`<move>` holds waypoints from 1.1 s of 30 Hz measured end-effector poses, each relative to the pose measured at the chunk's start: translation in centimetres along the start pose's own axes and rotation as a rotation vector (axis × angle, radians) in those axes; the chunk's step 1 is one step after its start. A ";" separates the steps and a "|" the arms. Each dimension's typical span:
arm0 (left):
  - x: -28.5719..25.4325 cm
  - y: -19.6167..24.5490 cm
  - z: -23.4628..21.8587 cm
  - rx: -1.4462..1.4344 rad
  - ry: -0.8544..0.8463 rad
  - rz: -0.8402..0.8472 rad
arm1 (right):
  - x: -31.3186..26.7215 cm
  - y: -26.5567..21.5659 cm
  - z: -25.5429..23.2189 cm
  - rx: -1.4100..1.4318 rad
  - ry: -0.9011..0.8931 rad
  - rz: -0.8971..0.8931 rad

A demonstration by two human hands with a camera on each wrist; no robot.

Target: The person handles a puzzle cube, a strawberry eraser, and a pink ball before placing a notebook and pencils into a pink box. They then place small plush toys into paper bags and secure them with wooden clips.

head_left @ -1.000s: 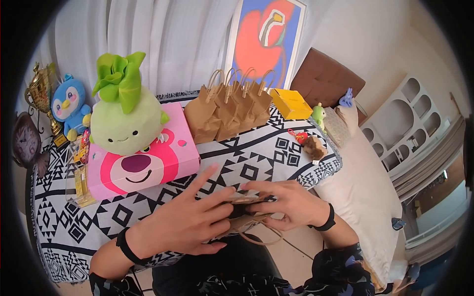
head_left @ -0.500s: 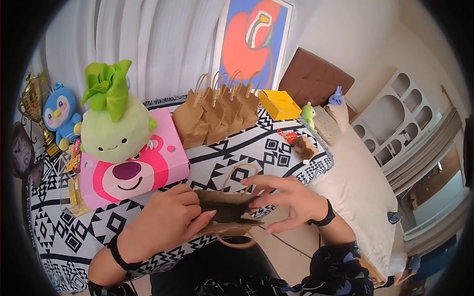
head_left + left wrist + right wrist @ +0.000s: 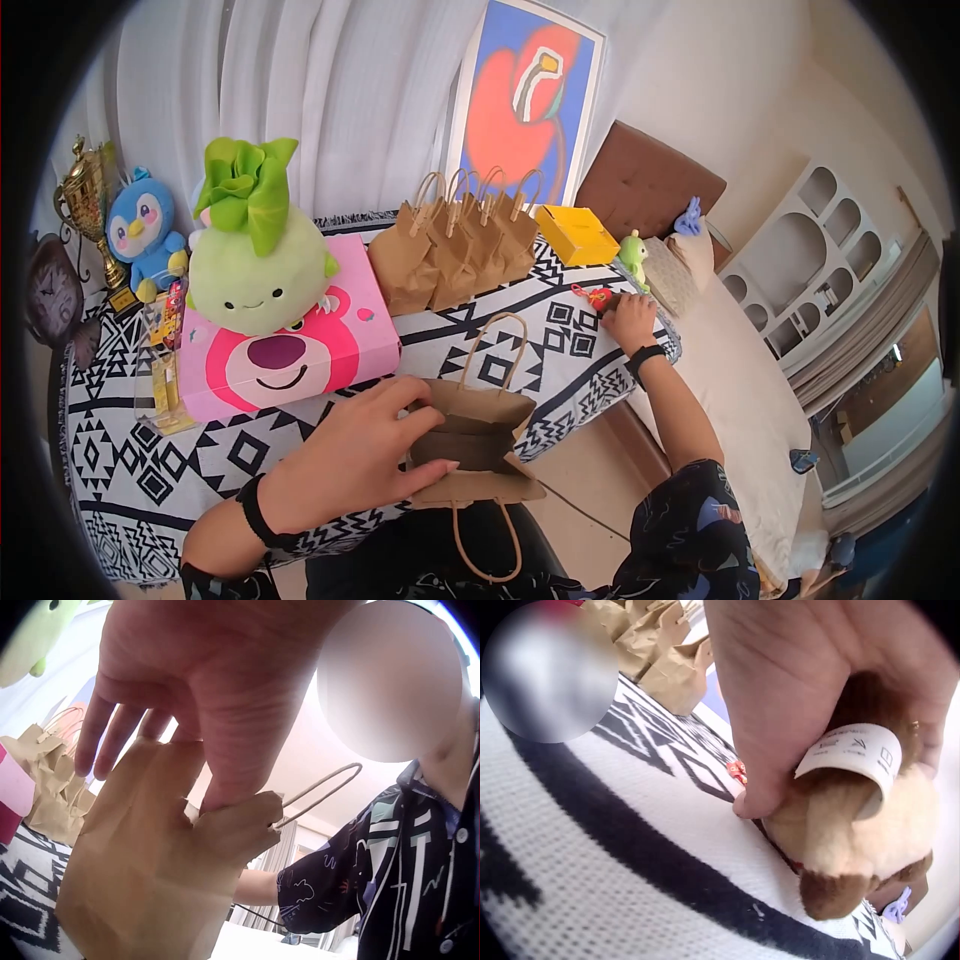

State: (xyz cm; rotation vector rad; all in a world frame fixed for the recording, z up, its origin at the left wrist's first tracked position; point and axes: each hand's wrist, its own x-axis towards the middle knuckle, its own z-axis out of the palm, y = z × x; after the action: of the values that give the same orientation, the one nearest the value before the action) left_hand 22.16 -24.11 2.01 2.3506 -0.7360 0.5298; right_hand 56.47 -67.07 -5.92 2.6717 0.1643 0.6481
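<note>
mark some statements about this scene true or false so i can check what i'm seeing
1. The left hand holds the open paper bag at its rim. True.
2. The right hand is inside the open paper bag. False: it grips a brown and cream plush toy.
3. The toy in the right hand has a white tag. True.
4. The round green plush is under the pink box. False: it sits on top of it.
5. The yellow box is to the right of the standing paper bags in the head view. True.
</note>
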 end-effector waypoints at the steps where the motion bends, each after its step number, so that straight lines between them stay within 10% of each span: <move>1: 0.0 0.2 -0.1 0.001 -0.001 -0.001 | 0.8 0.2 0.3 0.001 -0.050 0.033; 7: -0.2 -0.2 -0.1 -0.080 -0.050 -0.049 | 1.8 3.7 -4.1 0.473 -0.315 0.077; 11: -0.4 -0.6 0.2 -0.142 -0.014 -0.017 | 0.1 2.7 -8.7 1.387 -0.024 -0.036; 15: -0.8 -1.5 1.3 -0.112 0.026 0.018 | -6.4 -1.5 -21.1 1.692 0.196 -0.113; 19: -0.8 -1.0 0.7 -0.061 -0.043 -0.036 | -12.6 -6.5 -26.5 1.664 0.258 -0.311; 23: -0.9 -1.4 1.3 -0.066 0.057 -0.032 | -13.4 -11.1 -26.9 1.518 0.043 -1.047; 33: -0.7 -1.1 -0.5 -0.125 -0.121 -0.065 | -14.1 -12.7 -31.7 0.827 -0.120 -0.986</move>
State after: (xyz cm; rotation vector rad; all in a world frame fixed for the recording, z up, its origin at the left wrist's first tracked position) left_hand 22.20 -22.79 1.50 2.2965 -0.7229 0.3068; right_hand 29.06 -47.44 9.16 2.7621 1.8928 0.0675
